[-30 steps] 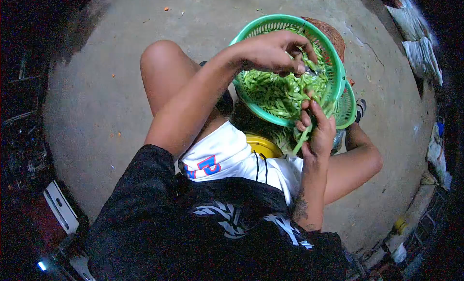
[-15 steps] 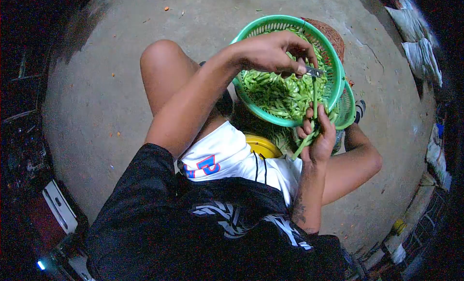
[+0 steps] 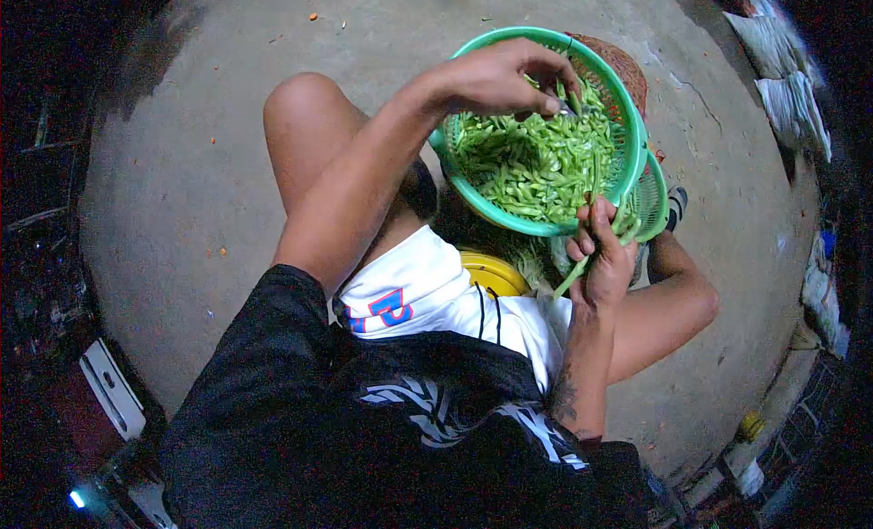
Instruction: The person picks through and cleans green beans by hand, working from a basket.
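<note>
My left hand (image 3: 505, 79) is closed over the green plastic basket (image 3: 509, 225), with a small knife (image 3: 567, 108) at its fingertips; much of the knife is hidden by the fingers. Cut pieces of green beans (image 3: 527, 170) fill the basket beneath it. At the near right rim, my right hand (image 3: 607, 256) is turned palm up and closed around several long green beans (image 3: 575, 276). Their ends stick out below the fingers and over the rim.
A second green basket (image 3: 653, 201) sits under the first at the right. Behind them is a reddish-brown woven thing (image 3: 618, 65). A yellow round object (image 3: 494, 274) lies between my legs. Pale sacks (image 3: 789, 101) lie at the right edge of the concrete floor (image 3: 200, 165).
My left hand has moved up and left with the knife, away from my right hand. The bean stalk that stood up between the hands no longer reaches the blade.
</note>
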`<state>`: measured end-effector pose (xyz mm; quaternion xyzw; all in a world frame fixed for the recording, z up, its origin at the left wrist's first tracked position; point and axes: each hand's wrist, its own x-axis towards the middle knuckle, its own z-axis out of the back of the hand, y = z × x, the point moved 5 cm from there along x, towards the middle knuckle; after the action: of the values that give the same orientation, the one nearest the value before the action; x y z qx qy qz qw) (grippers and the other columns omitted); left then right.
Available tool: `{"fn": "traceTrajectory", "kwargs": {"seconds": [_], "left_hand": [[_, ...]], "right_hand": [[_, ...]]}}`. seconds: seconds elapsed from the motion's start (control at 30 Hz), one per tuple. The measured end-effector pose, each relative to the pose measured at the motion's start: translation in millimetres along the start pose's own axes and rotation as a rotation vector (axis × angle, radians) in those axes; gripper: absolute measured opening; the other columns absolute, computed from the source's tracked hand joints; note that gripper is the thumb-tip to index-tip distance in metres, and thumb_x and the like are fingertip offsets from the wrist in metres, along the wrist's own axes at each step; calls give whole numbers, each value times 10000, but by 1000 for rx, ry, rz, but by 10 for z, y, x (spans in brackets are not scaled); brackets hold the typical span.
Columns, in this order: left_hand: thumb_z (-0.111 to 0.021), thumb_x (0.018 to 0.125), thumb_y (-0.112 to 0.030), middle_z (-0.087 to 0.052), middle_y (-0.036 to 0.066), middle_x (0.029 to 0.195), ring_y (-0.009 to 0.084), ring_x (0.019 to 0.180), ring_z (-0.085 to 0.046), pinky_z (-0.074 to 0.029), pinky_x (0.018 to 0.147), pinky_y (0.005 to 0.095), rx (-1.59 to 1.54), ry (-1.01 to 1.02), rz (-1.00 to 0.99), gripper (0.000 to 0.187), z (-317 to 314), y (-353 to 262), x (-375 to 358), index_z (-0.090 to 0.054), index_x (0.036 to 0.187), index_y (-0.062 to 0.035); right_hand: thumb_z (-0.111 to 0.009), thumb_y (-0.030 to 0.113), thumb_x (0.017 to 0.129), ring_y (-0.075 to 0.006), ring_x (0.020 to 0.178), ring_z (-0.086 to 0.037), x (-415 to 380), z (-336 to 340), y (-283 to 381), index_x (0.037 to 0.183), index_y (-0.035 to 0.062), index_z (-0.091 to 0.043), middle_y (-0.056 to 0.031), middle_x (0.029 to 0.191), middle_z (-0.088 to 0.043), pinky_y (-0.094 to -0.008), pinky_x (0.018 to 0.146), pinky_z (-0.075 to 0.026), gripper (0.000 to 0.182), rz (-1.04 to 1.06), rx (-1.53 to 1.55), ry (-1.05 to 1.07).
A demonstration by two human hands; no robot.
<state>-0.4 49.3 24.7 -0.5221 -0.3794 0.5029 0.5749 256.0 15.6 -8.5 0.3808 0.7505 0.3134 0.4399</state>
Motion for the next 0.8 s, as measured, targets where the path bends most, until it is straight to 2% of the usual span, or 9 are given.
{"fn": "traceTrajectory", "kwargs": {"seconds": [0.23,0.3,0.37,0.5,0.53,0.57,0.67,0.77,0.8], "left_hand": [[-736,872,-122,-642,20,896,98,816,-588,-472,740,278,96,208,-68,387,-467,-13,14,-638,1241,-62],[-731,876,-123,-641,20,902,97,803,-585,-483,735,274,98,148,-206,341,-347,-64,9,-653,1200,-49],[-737,876,-125,-631,10,895,96,799,-580,-495,695,264,16,84,-32,324,-192,-19,1,-661,1180,-47],[-731,873,-120,-661,34,921,107,828,-593,-502,745,296,126,107,-142,389,-368,-121,-27,-621,1240,-52],[-723,870,-115,-679,57,940,125,861,-610,-504,791,315,72,142,-82,428,-472,-102,-40,-601,1274,-49],[-717,871,-116,-682,65,958,140,874,-620,-509,813,322,145,125,-205,411,-533,-69,7,-615,1261,-40],[-711,872,-111,-678,49,1013,136,879,-615,-517,809,325,164,113,-267,322,-353,-87,13,-657,1181,-35],[-722,868,-128,-669,35,983,124,870,-600,-504,792,310,82,90,-83,344,-251,-139,-24,-653,1196,-47],[-734,866,-147,-657,33,948,116,854,-584,-485,776,294,66,119,-119,365,-299,-182,-26,-644,1206,-49]], "right_hand": [[-698,158,964,-48,569,-472,6,-61,-13,1131,13,-632,-60,888,-673,-201,475,-389,231,-1,-90,-28],[-745,176,940,-57,535,-454,1,-57,29,1080,5,-637,-84,850,-674,-210,451,-383,246,40,-69,-40],[-743,176,941,-56,533,-454,-2,-39,30,1078,4,-637,-85,850,-676,-208,450,-382,244,49,-63,-48],[-708,146,955,-50,561,-457,23,-75,10,1111,21,-630,-64,879,-675,-199,475,-370,214,55,-67,-37],[-708,145,954,-50,561,-456,35,-94,3,1109,21,-627,-65,877,-674,-199,476,-371,214,56,-59,-35],[-708,145,954,-50,561,-456,42,-101,5,1109,21,-627,-65,877,-674,-199,476,-371,214,53,-62,-37],[-714,152,951,-49,565,-454,0,-128,34,1105,34,-626,-66,901,-674,-198,477,-366,212,48,-54,-35],[-712,151,952,-50,565,-453,28,-104,11,1110,36,-627,-66,919,-676,-198,475,-363,213,37,-42,-28],[-712,151,952,-50,565,-453,39,-118,15,1110,36,-627,-66,919,-676,-198,475,-363,213,38,-39,-29]]}}
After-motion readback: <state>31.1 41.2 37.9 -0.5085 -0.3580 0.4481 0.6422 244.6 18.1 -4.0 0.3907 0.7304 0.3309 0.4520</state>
